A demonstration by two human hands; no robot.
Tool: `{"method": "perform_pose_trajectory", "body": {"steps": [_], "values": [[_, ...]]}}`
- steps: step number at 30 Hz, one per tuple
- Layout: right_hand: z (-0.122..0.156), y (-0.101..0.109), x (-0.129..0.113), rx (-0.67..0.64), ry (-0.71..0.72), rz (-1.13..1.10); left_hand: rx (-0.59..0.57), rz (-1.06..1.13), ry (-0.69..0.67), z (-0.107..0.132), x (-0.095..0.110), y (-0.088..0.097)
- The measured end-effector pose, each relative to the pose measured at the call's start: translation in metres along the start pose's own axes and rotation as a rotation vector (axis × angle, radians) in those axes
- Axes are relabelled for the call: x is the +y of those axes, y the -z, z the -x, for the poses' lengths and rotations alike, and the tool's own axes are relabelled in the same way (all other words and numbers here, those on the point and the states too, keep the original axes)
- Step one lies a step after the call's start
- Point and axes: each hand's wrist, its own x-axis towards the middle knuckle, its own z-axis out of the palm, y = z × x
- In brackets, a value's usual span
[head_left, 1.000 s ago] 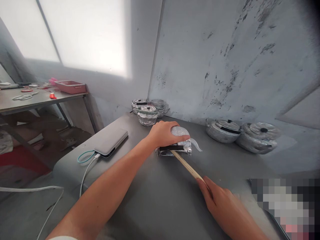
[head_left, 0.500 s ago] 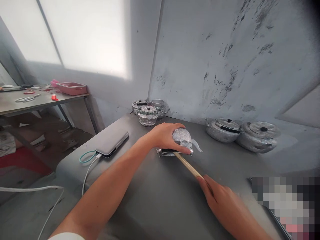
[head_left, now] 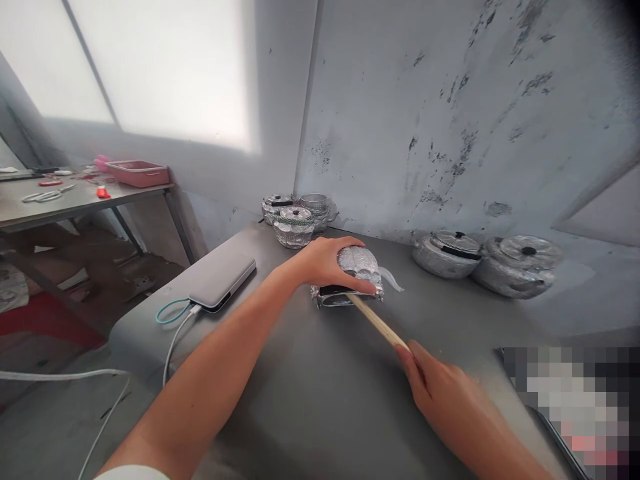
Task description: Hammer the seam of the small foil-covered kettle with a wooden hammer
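My left hand is curled over a small, hammered-looking silver pot, thumb along its near side. The pot lies tipped over, its dark mouth turned towards me. A pale, curved spout-like piece sticks out on its right. In my right hand is a slim pale wooden stick. Its far end reaches into the mouth of the pot, where the tip is hidden. My right fingers are wrapped round the near end of the stick.
Several small silver pots stand at the table's back left. Two lidded pots sit by the wall at right. A power bank with cables lies left. A side table bears a pink basket. A blurred-out patch covers the lower right.
The pot's mouth shows more openly towards me now. Both hands keep their holds, and the stick remains in the pot. The whole view has shifted slightly.
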Motion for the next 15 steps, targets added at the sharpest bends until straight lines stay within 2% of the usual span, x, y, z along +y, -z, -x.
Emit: {"method": "perform_pose_trajectory", "body": {"steps": [7,12,15], "values": [[0.000,0.005,-0.001,-0.006,-0.035,-0.001,-0.030,0.013,0.007,0.001,0.003,0.002],[0.001,-0.001,0.001,-0.045,-0.023,-0.015,-0.032,0.018,0.018,0.001,0.002,0.001],[0.001,-0.005,0.003,-0.013,0.008,0.010,-0.027,0.019,0.012,0.001,0.001,0.001]]}}
